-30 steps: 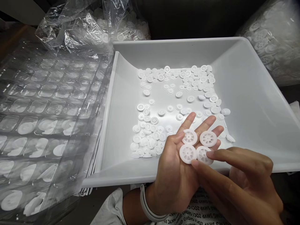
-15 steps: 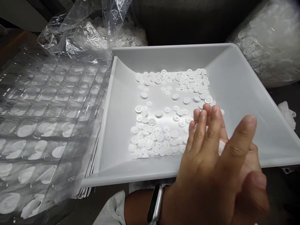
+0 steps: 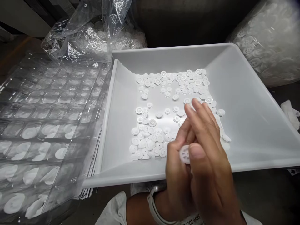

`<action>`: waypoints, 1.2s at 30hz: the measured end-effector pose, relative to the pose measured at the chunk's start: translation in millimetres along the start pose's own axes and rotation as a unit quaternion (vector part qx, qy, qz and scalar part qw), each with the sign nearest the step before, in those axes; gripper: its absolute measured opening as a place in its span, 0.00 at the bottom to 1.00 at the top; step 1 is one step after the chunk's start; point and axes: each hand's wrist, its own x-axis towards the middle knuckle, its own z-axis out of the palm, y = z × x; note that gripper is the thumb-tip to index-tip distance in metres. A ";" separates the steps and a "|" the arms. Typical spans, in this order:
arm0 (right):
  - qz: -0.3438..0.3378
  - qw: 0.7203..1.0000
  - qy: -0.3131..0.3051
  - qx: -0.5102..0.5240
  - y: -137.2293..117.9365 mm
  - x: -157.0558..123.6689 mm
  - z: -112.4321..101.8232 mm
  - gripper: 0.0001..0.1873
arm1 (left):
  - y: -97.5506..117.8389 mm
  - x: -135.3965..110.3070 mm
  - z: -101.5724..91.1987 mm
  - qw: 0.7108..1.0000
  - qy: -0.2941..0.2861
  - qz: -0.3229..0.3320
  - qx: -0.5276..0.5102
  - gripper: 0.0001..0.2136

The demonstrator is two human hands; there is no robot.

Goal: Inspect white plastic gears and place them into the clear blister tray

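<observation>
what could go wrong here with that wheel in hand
The plastic wheel held in the left hand might slip and land among the loose wheels in the white tray, where it would be hard to pick out. The right hand, close above them, could knock some aside. Wheels on the tray's sloped side may slide.

White plastic spoked wheel [image 3: 185, 154] pinched between right hand [image 3: 208, 159] thumb and left hand [image 3: 177, 165] fingers, over front of white tray [image 3: 173, 56]. Band on left wrist [image 3: 156, 209]. Loose wheels [image 3: 150, 137] spread across tray floor, overlapping in places. Clear blister sheets [image 3: 47, 103] stacked left of tray. Clear bag of wheels [image 3: 264, 43] behind tray, right.
</observation>
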 end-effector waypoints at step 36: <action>-0.172 0.970 0.037 -0.170 29.2 -16.8 -34.3 0.09 | 2.0 6.4 -10.3 0.982 -0.091 -0.025 -0.166 0.21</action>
